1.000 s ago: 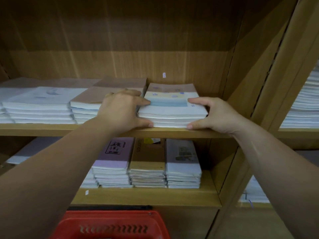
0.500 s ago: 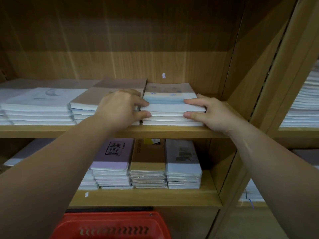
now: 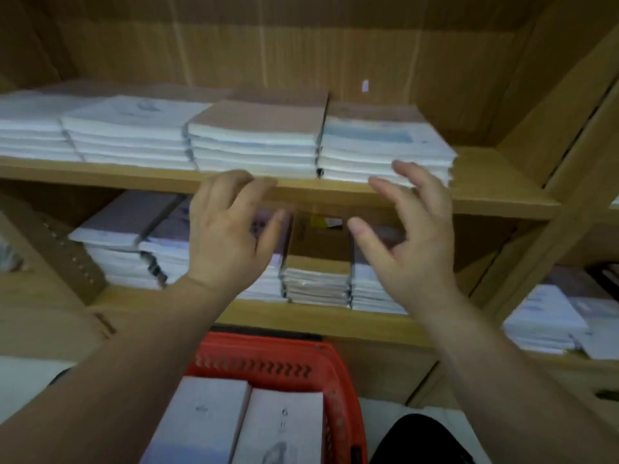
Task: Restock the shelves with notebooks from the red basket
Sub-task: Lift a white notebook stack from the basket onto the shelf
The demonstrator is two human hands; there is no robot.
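**Top shelf filling up, more notebooks wait in the basket**

Four piles of notebooks sit side by side on the light wooden top shelf [image 3: 495,192]. From the left there are two white-covered piles [image 3: 130,132], then a brown-covered pile [image 3: 258,135], then a pale blue-covered pile [image 3: 378,145] on the right. The blue-covered pile looks neat, and there is bare wood to its right. So part of the job looks done.

Down near the person, the red plastic basket [image 3: 261,346] holds more white-covered notebooks [image 3: 281,426], at least two side by side. These look like the part left to put away.

The left hand [image 3: 231,229] is up in front of the shelf edge with its back to the camera. Its fingers are loosely bent and hold nothing. The right hand [image 3: 412,236] is just in front of the blue-covered pile, with its fingers spread wide and empty. The picture is too blurry to tell if its fingertips touch the pile.
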